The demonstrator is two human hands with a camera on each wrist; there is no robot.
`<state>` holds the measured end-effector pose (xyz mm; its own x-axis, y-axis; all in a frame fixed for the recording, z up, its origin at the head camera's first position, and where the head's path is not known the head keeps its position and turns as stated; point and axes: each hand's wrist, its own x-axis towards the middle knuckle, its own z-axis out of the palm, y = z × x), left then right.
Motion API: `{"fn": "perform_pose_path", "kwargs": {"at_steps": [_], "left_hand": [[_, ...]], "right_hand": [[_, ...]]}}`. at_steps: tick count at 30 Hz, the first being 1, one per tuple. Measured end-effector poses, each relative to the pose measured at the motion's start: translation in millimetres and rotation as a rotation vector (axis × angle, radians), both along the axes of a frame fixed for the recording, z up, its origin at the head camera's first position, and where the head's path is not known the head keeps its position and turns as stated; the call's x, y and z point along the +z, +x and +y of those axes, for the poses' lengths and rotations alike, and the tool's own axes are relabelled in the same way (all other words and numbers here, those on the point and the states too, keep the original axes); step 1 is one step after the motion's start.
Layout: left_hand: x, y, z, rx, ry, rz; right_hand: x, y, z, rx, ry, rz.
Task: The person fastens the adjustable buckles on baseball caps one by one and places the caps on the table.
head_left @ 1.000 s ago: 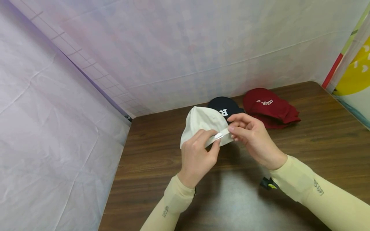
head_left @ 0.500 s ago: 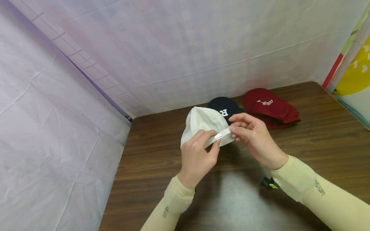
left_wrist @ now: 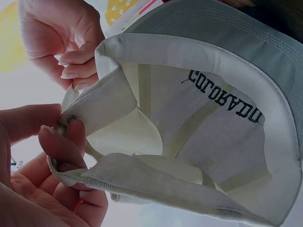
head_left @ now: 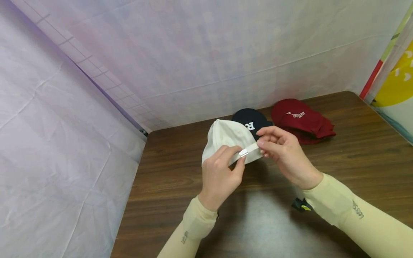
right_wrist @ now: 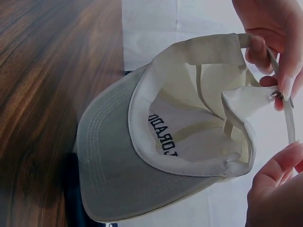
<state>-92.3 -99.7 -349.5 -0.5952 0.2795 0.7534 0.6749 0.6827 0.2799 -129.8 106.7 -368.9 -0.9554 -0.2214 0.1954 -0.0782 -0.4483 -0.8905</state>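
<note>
A white baseball cap [head_left: 227,134] is held up over the table, its back toward the head camera. My left hand [head_left: 222,172] pinches the metal buckle [head_left: 243,152] of its back strap between thumb and fingers. With thumb and index finger, my right hand [head_left: 285,154] grips the strap's end [head_left: 252,147], which stretches straight out from the buckle. Both wrist views look into the cap: the crown's inside [left_wrist: 189,118] shows dark stitched letters, and the brim [right_wrist: 111,142] points away from the hands. In the left wrist view the right hand [left_wrist: 61,42] appears behind the strap.
Behind the white cap a dark navy cap [head_left: 246,116] with a white letter rests on the brown wooden table [head_left: 167,161]. To its right lies a dark red cap [head_left: 300,120] with white lettering. A pale cloth curtain [head_left: 206,61] hangs along the table's back edge.
My right hand has shifted very slightly to the right with the strap's end. The left hand and the cap have stayed nearly still.
</note>
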Motion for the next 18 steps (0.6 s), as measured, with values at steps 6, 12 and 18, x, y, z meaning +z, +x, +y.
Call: {"fn": "perform_pose_path", "kwargs": {"at_steps": [6, 12, 18], "left_hand": [[0.0, 0.7, -0.2, -0.001, -0.002, -0.002], [0.0, 1.0, -0.4, -0.001, -0.005, 0.004], [-0.1, 1.7, -1.1, -0.010, -0.003, 0.002]], "right_hand": [[0.0, 0.0, 1.6, -0.001, 0.006, -0.005], [-0.1, 0.0, 2.7, -0.003, 0.008, -0.007], [-0.3, -0.3, 3.4, -0.004, 0.004, -0.007]]}}
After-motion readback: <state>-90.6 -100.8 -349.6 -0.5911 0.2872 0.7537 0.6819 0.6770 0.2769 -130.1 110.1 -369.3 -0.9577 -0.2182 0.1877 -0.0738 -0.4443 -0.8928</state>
